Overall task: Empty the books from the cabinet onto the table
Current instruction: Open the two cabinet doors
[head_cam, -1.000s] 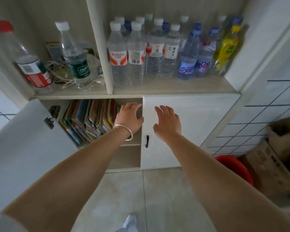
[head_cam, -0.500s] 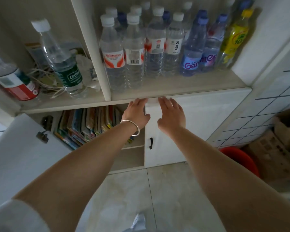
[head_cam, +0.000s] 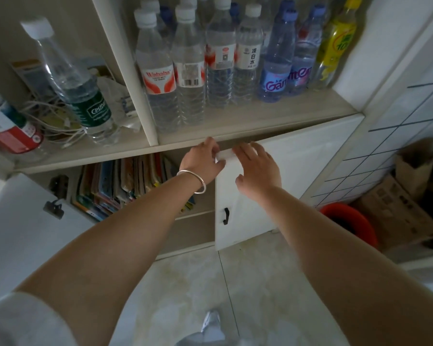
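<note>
A row of colourful books point(head_cam: 120, 186) stands upright in the lower left cabinet compartment, behind the open left door point(head_cam: 23, 233). The white right door point(head_cam: 298, 176) is ajar, with a dark gap under the shelf along its top edge. My left hand point(head_cam: 201, 161), with a silver bracelet at the wrist, grips the door's top left corner. My right hand point(head_cam: 258, 168) holds the same top edge just beside it, fingers over the top and thumb on the front. The door's black handle point(head_cam: 226, 216) hangs below my hands, untouched.
Several water bottles point(head_cam: 190, 71) fill the shelf above the doors, with a larger bottle point(head_cam: 85, 96) and tangled cables at the left. A red bucket point(head_cam: 348, 223) and a cardboard box point(head_cam: 398, 211) stand on the floor at the right. Pale floor tiles lie below.
Both hands rose from in front of the right door to its top edge and took hold. The door has swung slightly outward. The camera moved closer.
</note>
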